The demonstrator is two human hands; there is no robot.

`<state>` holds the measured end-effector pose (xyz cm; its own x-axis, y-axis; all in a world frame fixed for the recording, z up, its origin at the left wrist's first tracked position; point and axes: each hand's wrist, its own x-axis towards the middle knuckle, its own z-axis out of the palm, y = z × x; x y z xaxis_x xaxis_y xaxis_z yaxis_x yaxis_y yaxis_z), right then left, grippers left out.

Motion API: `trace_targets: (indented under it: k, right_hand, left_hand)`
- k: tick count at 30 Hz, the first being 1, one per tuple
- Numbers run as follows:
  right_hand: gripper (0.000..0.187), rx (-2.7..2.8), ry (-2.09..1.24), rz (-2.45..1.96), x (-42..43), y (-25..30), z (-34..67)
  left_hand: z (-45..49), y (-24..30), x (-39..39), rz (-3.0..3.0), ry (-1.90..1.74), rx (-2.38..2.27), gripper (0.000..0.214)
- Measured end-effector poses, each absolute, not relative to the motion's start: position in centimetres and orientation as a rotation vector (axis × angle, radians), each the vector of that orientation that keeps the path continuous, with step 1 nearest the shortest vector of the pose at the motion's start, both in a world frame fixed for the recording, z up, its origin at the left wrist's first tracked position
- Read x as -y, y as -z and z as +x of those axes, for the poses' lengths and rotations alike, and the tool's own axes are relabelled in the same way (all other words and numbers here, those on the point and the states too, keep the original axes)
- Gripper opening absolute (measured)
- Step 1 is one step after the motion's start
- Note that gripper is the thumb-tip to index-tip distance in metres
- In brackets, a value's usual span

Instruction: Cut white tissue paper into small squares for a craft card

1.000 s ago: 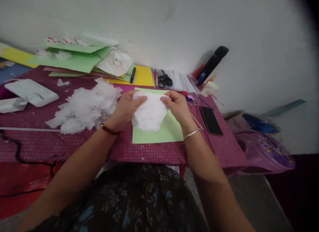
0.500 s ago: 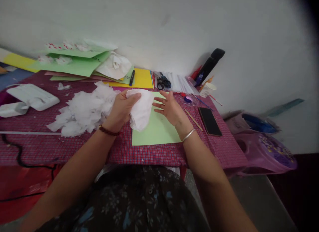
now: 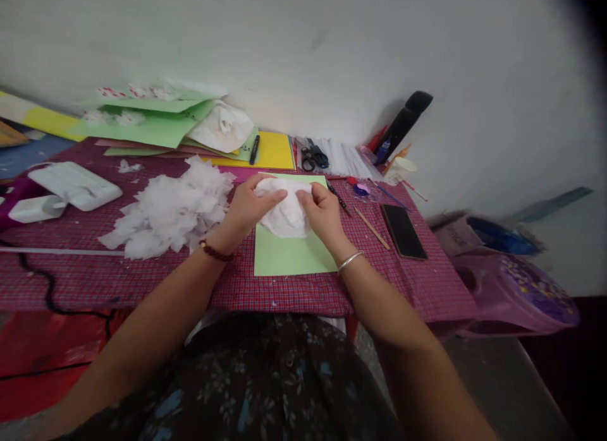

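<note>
Between my two hands is a piece of white tissue paper (image 3: 286, 215), held above a light green sheet of paper (image 3: 289, 258). My left hand (image 3: 251, 207) grips its left side, thumb on top and fingers behind. At its right edge my right hand (image 3: 325, 213) is closed on it too, thumb on the near face; the fingertips behind are hidden. To the left of my left hand lies a loose heap of torn white tissue pieces (image 3: 165, 204) on the checked tablecloth (image 3: 284, 296).
A wooden stick (image 3: 372, 229) and a dark phone (image 3: 403, 231) lie to the right. Scissors (image 3: 313, 157), a marker (image 3: 255, 150) and stacked green sheets (image 3: 156, 126) are along the wall. A white device (image 3: 76, 185) stands left; a pink stool (image 3: 515, 292) stands beyond the table's right edge.
My right hand has moved left and closed on the tissue paper's right edge. The tissue has shifted right and spread sideways. A dark pencil-like stick now shows beside my right hand.
</note>
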<state>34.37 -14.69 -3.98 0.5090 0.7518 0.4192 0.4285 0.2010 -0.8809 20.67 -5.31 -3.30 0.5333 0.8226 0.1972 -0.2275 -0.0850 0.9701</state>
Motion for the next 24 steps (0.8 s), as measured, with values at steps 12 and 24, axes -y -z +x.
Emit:
trace_targets:
  k: [12,24]
  right_hand:
    - [0.014,0.959,-0.472,-1.348,14.8,3.4,33.9]
    - [0.023,1.325,-0.805,-1.461,15.6,3.3,34.6]
  left_hand:
    - [20.3,3.3,5.6,1.609,-0.746,-0.573,0.022]
    - [19.9,2.7,5.1,1.921,-0.86,-0.523,0.024]
